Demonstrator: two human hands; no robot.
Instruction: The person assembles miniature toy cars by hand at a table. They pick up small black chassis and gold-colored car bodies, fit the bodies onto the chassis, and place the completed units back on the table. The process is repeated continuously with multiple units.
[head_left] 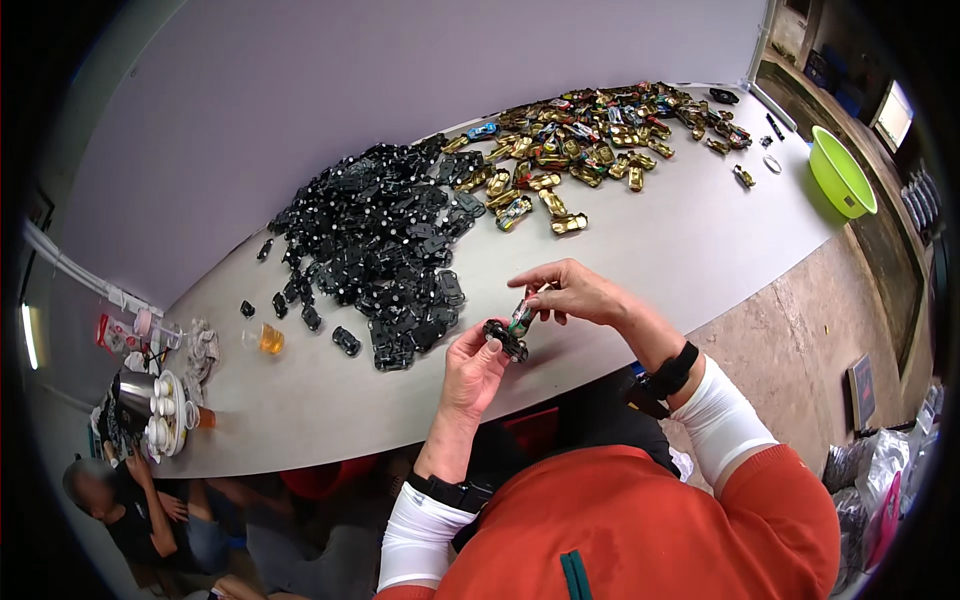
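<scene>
The left hand (pixel 472 368) is curled around a black toy-car base (pixel 506 339), pinching it between thumb and fingertips just above the near edge of the grey table (pixel 640 270). The right hand (pixel 570 292) meets it from the other side, fingers closed on a small green-and-silver toy-car body (pixel 521 317) that touches the base from above (the exact fit between the two parts is too small to tell). Beyond the left hand lies a large heap of black bases (pixel 385 245), with a few strays scattered to its left. Beyond the right hand, farther off, spreads a pile of gold and coloured car bodies (pixel 585 145). Well to the right of the right hand sits a lime-green bowl (pixel 841 172).
</scene>
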